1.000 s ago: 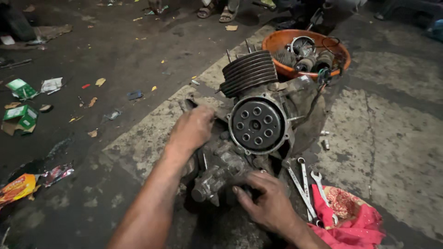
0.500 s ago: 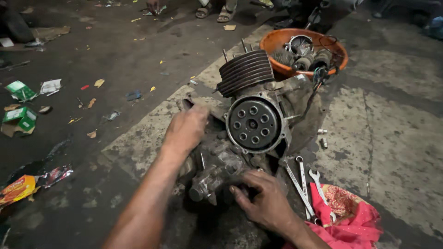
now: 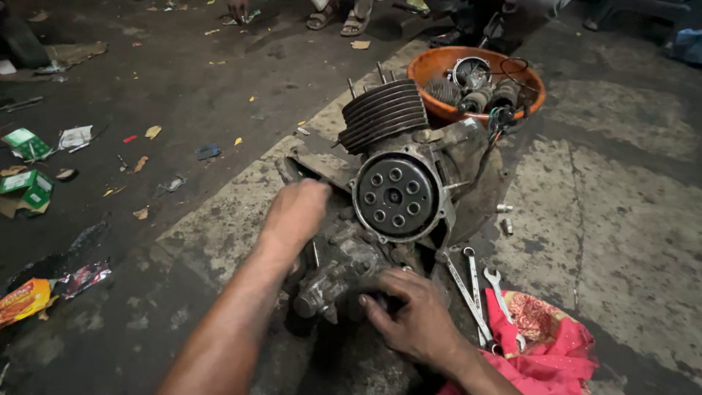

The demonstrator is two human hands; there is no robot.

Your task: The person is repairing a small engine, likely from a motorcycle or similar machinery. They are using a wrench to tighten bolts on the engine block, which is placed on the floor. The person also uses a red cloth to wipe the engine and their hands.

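Observation:
A greasy small engine [image 3: 409, 194] stands on the concrete floor, its finned cylinder [image 3: 384, 113] pointing up and away and a round plate with several holes [image 3: 396, 196] facing me. My left hand [image 3: 296, 212] grips the engine casing to the left of that plate. My right hand [image 3: 409, 314] holds the dirty lower end of the engine [image 3: 333, 281] near me, fingers pressed against it.
An orange bowl [image 3: 424, 69] with engine parts and wires sits behind the engine. Spanners [image 3: 475, 289] lie on the floor at the right, beside a red-pink cloth [image 3: 545, 347]. Paper scraps and green boxes [image 3: 25, 164] litter the dark floor at left. Other people's sandalled feet [image 3: 340, 18] are at the top.
Both hands keep their hold on the engine. The engine has shifted slightly in the view, and the right hand has slid a little along its lower end.

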